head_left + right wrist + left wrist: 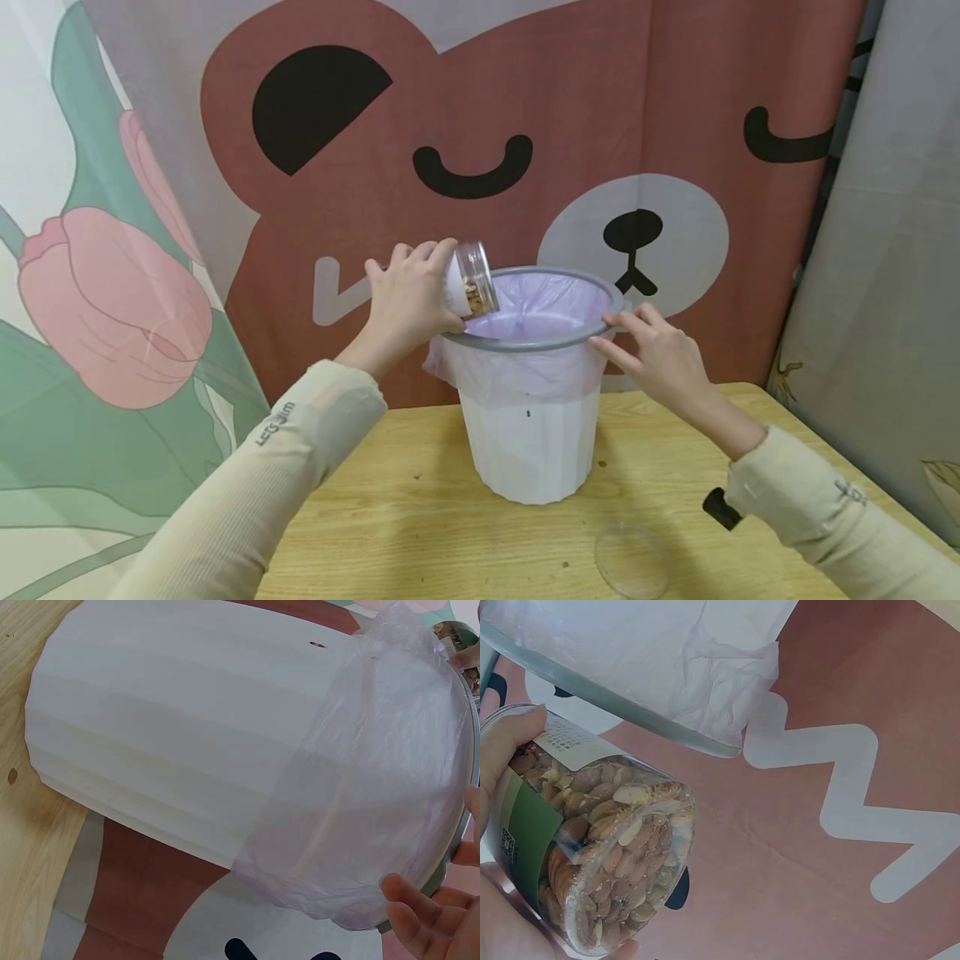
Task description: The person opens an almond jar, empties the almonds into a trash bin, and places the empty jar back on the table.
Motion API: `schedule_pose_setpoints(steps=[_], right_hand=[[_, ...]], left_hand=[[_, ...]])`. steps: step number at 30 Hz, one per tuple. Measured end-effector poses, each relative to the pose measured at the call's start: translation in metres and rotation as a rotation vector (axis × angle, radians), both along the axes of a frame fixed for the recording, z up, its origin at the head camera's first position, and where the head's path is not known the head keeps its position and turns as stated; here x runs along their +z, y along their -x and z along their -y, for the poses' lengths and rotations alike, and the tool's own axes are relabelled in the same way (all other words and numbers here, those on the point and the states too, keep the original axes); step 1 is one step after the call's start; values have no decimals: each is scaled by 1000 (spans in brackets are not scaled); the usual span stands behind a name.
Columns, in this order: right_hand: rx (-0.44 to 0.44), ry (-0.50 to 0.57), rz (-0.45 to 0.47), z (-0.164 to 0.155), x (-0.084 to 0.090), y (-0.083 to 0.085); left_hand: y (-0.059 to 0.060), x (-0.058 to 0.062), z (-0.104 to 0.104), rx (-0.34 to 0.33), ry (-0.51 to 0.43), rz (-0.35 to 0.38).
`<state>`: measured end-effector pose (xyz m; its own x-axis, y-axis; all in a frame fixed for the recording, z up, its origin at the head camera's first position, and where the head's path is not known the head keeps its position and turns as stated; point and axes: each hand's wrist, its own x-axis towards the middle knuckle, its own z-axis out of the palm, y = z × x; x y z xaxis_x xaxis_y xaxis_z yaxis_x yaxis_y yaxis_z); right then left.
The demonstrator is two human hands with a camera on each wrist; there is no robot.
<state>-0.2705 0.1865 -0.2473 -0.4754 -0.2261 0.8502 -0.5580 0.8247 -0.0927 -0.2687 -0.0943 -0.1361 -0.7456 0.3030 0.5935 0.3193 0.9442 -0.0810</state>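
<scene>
Tilting jar (476, 277) inside left grip (408, 292)

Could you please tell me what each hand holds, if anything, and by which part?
The left hand holds the jar of nuts around its side. The right hand touches the bin rim; whether it grips is unclear.

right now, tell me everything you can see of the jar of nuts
The jar is clear, apparently plastic, and round, with a green label and a printed white label. Nuts, almonds among them, show through its wall and base. It is tilted well over, its mouth end towards the left side of the bin rim in the head view. The left grip is wrapped around it; whether it touches the rim is unclear.
</scene>
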Motion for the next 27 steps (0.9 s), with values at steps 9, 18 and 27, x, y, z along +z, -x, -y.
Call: schedule_pose_setpoints(steps=[9,18,27], right_hand=[[10,4,-13,0,-1,1],[7,0,-23,-1,-1,1],[5,-1,-21,-1,-2,2]], left_hand=[[2,-2,-3,-10,12,-11],[3,-3,-4,-18,17,-30],[5,-5,-3,-19,33,-48]])
